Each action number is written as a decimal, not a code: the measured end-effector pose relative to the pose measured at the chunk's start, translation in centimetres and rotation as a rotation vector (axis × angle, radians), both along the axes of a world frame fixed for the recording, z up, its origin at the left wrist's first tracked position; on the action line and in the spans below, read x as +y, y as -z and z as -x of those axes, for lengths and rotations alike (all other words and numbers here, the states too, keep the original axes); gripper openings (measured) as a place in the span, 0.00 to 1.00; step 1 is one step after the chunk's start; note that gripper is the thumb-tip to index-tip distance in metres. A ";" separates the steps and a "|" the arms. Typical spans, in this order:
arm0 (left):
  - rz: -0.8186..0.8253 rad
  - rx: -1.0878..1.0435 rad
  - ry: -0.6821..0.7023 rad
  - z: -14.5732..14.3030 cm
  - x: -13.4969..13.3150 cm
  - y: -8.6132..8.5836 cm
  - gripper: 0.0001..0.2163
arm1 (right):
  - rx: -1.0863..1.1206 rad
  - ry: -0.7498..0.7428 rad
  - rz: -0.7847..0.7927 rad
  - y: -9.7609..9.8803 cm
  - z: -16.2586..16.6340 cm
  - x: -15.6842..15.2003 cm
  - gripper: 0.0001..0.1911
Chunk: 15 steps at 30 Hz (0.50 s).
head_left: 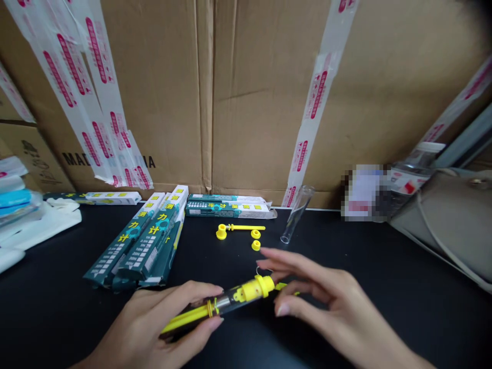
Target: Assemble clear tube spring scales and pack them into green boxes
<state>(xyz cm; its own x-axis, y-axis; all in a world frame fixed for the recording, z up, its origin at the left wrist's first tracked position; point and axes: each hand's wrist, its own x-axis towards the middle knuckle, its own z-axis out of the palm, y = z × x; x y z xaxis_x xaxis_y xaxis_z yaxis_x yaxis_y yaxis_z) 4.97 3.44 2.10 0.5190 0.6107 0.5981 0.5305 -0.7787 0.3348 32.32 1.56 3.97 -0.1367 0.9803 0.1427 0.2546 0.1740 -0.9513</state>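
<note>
My left hand (165, 323) is wrapped round a tubular spring scale (230, 302) with a clear barrel, held at a slant over the table. Inside it show a yellow rod and a metal spring, and a yellow cap closes its right end. Just right of that cap hovers my right hand (323, 292), its fingers curved and apart. A small yellow strip (280, 286) shows partly behind these fingers; whether they touch it I cannot tell. Beyond the hands lie a yellow plunger rod (248, 227), a yellow end cap (221, 232), two small yellow rings (255, 245) and an empty clear tube (298, 214).
Several green-and-white spring scale boxes (149, 241) are stacked at left, with more boxes (230, 209) at the back. Large cartons (249, 102) wall off the rear. White gloves (57, 218) lie far left. A plastic bottle (409, 177) and a grey bag (449, 220) stand right.
</note>
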 end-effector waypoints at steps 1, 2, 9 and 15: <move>-0.024 -0.004 -0.025 -0.2 0.0 -0.1 0.08 | -0.067 0.040 -0.069 -0.7 -0.7 0.3 0.24; -0.057 -0.003 -0.054 -0.4 0.0 -0.2 0.09 | -0.167 0.075 -0.135 -1.3 -1.6 0.6 0.19; -0.192 0.034 -0.153 -0.9 0.0 -0.2 0.15 | -0.795 0.007 -0.159 -2.4 -7.5 2.7 0.08; -0.186 0.129 -0.100 -0.2 0.0 0.0 0.15 | -0.771 -0.004 -0.148 -0.9 -8.6 2.6 0.07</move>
